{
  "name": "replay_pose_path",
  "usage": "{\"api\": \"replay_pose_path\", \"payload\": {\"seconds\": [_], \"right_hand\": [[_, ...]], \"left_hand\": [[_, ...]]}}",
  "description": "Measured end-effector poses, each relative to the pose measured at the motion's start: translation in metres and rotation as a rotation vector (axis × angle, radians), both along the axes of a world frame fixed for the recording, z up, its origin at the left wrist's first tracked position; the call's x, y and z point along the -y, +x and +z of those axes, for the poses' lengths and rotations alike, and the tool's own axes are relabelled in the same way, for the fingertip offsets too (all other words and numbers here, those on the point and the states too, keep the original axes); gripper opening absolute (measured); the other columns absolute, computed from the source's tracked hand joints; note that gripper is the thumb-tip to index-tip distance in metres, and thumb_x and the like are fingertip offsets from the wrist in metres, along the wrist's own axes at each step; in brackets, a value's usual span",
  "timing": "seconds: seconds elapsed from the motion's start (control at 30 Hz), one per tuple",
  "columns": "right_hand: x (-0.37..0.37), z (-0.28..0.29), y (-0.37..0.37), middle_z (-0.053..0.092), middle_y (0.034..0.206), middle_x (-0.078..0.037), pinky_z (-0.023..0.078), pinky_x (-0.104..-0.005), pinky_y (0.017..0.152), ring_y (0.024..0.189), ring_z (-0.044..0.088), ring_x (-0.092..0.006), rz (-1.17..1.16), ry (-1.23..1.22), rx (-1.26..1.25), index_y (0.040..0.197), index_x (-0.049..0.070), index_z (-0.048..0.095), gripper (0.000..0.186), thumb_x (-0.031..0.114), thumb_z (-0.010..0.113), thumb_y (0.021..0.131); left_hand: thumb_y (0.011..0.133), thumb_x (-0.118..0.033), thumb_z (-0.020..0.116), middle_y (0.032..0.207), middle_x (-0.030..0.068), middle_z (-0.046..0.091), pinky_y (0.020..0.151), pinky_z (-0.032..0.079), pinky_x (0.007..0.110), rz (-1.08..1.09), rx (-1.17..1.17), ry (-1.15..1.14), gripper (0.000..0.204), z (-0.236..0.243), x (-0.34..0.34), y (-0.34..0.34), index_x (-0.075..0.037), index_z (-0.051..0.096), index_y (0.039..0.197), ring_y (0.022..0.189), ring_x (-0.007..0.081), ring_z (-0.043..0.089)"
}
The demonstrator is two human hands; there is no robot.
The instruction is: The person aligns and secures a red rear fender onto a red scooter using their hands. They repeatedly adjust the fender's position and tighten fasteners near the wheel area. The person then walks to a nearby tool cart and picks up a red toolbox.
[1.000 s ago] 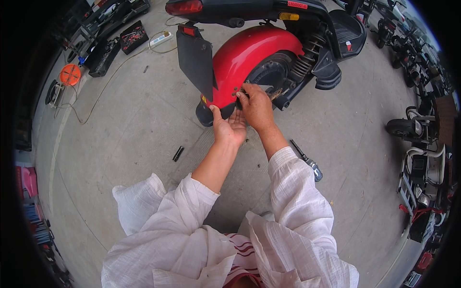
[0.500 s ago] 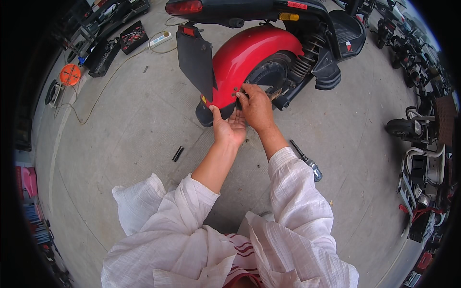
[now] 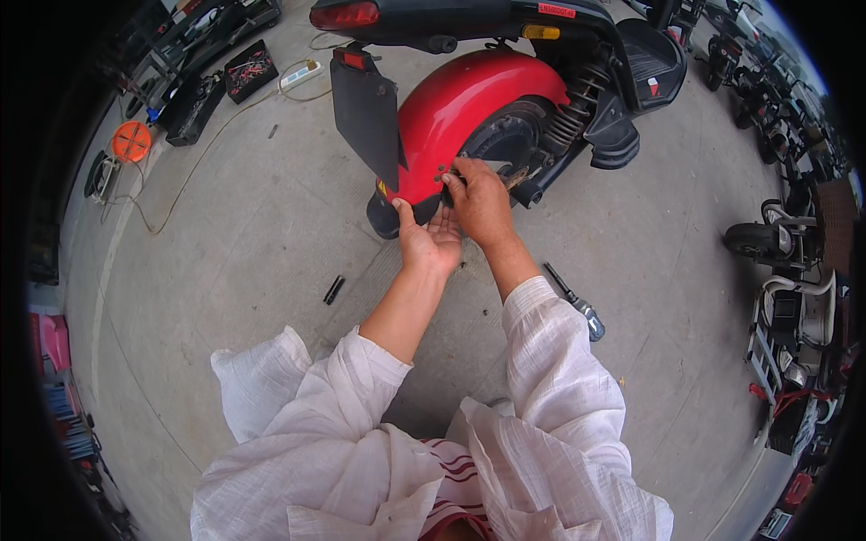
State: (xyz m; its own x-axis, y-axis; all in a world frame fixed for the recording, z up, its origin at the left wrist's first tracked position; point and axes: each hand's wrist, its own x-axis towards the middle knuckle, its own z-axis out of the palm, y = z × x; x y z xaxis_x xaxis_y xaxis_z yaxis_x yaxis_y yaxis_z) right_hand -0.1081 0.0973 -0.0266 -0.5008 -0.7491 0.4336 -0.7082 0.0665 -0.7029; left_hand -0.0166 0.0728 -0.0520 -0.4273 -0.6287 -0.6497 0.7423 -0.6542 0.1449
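A black scooter [image 3: 487, 20] stands rear end toward me, with a red rear fender [image 3: 478, 74] over its wheel [image 3: 501, 140] and a black plate [image 3: 365, 108] at the fender's left. My left hand [image 3: 424, 236], palm up, grips the fender's lower end, thumb against the outside and fingers curled beneath. My right hand [image 3: 480, 200] is closed at the fender's right edge beside small dark holes, thumb and fingertips pressed there; whatever they pinch is too small or hidden to make out. A power tool [image 3: 586, 314] and a short black rod [image 3: 335, 288] lie on the concrete floor [image 3: 225, 298].
At upper left are a tool box [image 3: 248, 70], a black tray [image 3: 194, 113], a power strip [image 3: 301, 75], cables and an orange reel [image 3: 132, 140]. Parked two-wheelers [image 3: 767, 242] line the right side. Pink and blue items [image 3: 56, 343] sit along the left edge.
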Motion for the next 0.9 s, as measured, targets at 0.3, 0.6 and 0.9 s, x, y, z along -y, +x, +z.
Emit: {"api": "replay_pose_path", "payload": {"seconds": [0.3,0.6,0.9], "right_hand": [[-0.0007,0.0013,0.0011,0.064,0.098,-0.019,0.048,-0.0449,0.08,0.093,0.06,-0.0386,-0.007,0.014,0.0,0.101,0.001,0.065,0.024,0.015,0.066,0.082],[-0.0005,0.0,0.0004,0.064,0.098,-0.019,0.048,-0.0449,0.081,0.094,0.06,-0.0386,-0.004,0.009,-0.001,0.102,0.001,0.065,0.024,0.015,0.066,0.082],[0.0001,-0.0008,-0.0002,0.064,0.098,-0.019,0.048,-0.044,0.08,0.093,0.061,-0.0384,0.001,0.009,-0.002,0.102,0.001,0.065,0.023,0.014,0.066,0.083]], "left_hand": [[0.088,-0.06,0.055,0.106,0.0071,0.054,0.088,0.049,0.033,0.014,-0.008,-0.012,0.061,-0.0039,0.0018,-0.0001,-0.005,0.053,0.114,0.093,0.0173,0.054],[0.089,-0.059,0.055,0.105,0.0066,0.055,0.087,0.05,0.033,0.013,0.01,0.018,0.059,0.0032,0.0009,-0.0001,-0.005,0.054,0.113,0.092,0.0169,0.055],[0.089,-0.06,0.054,0.108,0.007,0.054,0.089,0.049,0.033,0.013,0.005,0.037,0.06,0.0011,0.0021,-0.0003,-0.005,0.053,0.115,0.094,0.0177,0.054]]}}
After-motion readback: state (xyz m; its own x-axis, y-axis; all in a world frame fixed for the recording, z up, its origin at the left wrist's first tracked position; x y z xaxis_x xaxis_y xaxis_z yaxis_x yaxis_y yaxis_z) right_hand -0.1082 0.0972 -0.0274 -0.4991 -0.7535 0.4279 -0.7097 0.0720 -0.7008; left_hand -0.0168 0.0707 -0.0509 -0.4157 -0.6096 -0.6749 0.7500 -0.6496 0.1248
